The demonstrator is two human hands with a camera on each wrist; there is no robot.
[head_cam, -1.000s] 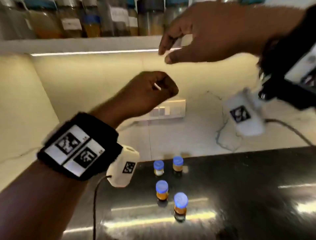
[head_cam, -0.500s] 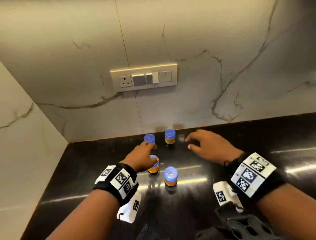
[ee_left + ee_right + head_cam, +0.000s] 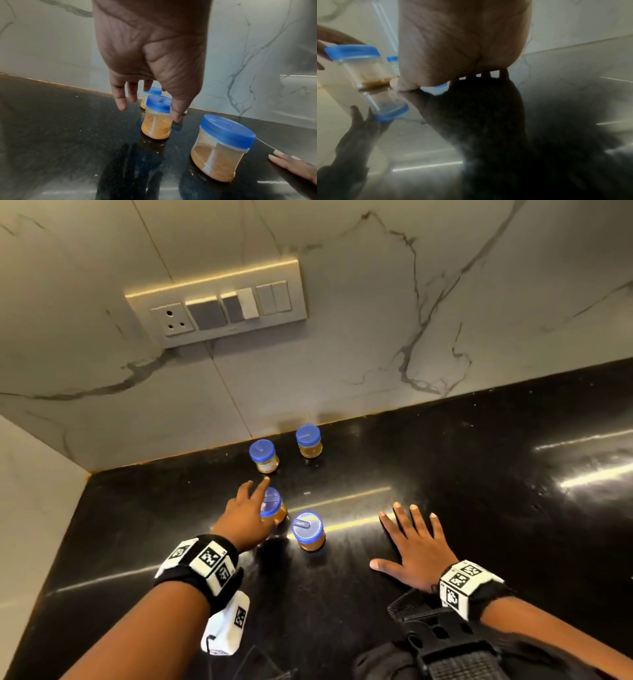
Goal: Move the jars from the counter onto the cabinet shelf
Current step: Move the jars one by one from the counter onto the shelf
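Reaching left hand (image 3: 247, 517) spreads loose fingers over one jar (image 3: 157, 117), thumb beside it, not yet gripping, likely lining up a grab. Right hand (image 3: 416, 553) lies flat, fingers splayed on counter (image 3: 496, 508), probably bracing. Four jars stand there.

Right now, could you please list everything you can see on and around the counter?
jars: four, blue lids, orange-brown contents, upright on the counter near the corner
counter: one, glossy black
wall: grey-veined marble, behind the counter
switch panel: one, beige, on the wall
wristbands: two, black with white markers
left hand: fingers spread over the near-left jar, thumb beside it
right hand: flat on the counter, fingers spread
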